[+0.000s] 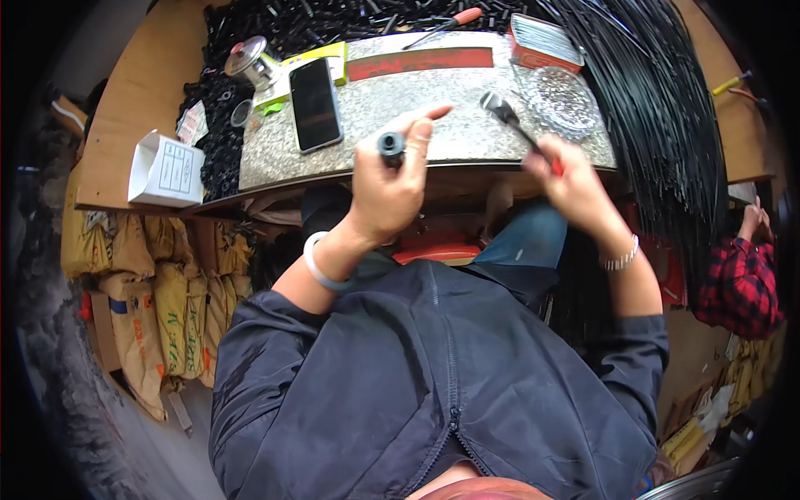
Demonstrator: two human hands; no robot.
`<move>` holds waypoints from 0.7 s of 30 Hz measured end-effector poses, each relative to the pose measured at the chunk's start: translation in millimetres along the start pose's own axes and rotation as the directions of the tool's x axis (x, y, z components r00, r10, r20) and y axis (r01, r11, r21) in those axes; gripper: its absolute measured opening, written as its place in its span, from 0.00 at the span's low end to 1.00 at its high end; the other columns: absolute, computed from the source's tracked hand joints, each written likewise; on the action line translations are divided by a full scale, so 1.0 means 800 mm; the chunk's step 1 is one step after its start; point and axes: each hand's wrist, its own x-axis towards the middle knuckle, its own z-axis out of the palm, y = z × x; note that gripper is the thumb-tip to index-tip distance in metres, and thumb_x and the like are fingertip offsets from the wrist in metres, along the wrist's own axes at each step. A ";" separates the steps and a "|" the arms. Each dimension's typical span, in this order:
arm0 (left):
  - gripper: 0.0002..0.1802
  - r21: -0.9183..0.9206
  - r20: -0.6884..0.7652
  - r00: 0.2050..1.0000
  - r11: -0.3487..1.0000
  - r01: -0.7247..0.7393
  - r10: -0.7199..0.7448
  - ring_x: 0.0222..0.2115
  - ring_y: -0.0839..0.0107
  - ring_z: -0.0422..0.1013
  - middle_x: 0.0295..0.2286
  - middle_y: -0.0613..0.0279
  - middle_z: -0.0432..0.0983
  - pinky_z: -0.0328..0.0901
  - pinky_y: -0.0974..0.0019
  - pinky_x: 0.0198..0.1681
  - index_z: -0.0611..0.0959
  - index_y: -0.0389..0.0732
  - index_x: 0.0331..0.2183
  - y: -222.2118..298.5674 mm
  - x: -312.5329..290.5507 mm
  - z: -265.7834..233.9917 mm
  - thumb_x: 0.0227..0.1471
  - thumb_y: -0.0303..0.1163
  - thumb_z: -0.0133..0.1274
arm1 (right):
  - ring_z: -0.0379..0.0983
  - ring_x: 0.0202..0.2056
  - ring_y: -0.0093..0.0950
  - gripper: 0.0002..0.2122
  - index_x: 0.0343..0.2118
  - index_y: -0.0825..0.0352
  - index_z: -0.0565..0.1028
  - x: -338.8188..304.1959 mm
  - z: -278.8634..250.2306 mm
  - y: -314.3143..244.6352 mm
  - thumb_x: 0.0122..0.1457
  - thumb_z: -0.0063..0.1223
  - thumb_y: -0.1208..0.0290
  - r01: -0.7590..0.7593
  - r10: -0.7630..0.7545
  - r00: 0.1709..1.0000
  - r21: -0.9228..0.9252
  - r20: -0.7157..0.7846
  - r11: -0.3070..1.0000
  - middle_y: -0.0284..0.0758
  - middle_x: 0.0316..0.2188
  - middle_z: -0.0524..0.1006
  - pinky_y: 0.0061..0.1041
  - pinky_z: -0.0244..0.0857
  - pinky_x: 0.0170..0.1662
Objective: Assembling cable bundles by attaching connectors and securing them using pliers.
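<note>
My left hand (377,196) is closed around a short black cylindrical part (391,147). Its hollow round end faces up, and my index finger stretches out past it over the stone slab (450,137). To the right, my right hand (573,185) grips the red handle of a small hammer (520,131). The hammer's metal head hangs above the slab, apart from the black part. Beyond the hammer sits a clear round dish (562,102) holding many small shiny pieces.
A phone (315,107) lies left on the slab, near a metal canister (250,60). Behind are a red-handled screwdriver (450,22), a red box (546,43) and heaped black parts (333,21). Long black rods (658,108) overhang the right edge. Another person's plaid sleeve (740,287) shows far right.
</note>
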 end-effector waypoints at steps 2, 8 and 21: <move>0.17 -0.033 0.009 1.000 0.999 0.004 -0.003 0.12 0.91 0.49 0.11 0.82 0.54 0.43 0.81 0.15 0.76 0.33 0.44 0.003 0.000 0.000 0.60 0.33 0.40 | 0.69 0.27 0.40 0.04 0.28 0.70 0.69 0.022 -0.031 0.062 0.52 0.48 0.76 -0.113 0.044 0.978 -0.333 -0.206 0.936 0.45 0.22 0.70 0.33 0.61 0.31; 0.16 -0.010 0.036 0.999 1.000 -0.001 0.002 0.13 0.92 0.49 0.12 0.82 0.56 0.43 0.82 0.15 0.76 0.33 0.43 0.008 0.003 0.007 0.59 0.32 0.41 | 0.73 0.36 0.39 0.15 0.34 0.63 0.75 0.068 -0.078 0.089 0.51 0.55 0.57 -0.476 0.459 0.864 -0.636 -0.207 0.608 0.41 0.32 0.76 0.35 0.66 0.39; 0.15 -0.035 0.034 0.998 0.998 -0.046 0.047 0.12 0.92 0.49 0.11 0.82 0.56 0.43 0.81 0.15 0.78 0.35 0.42 0.010 0.006 0.012 0.59 0.32 0.41 | 0.73 0.37 0.38 0.10 0.36 0.60 0.76 0.062 -0.076 0.084 0.51 0.49 0.65 -0.470 0.358 0.881 -0.647 -0.308 0.600 0.40 0.36 0.76 0.36 0.66 0.39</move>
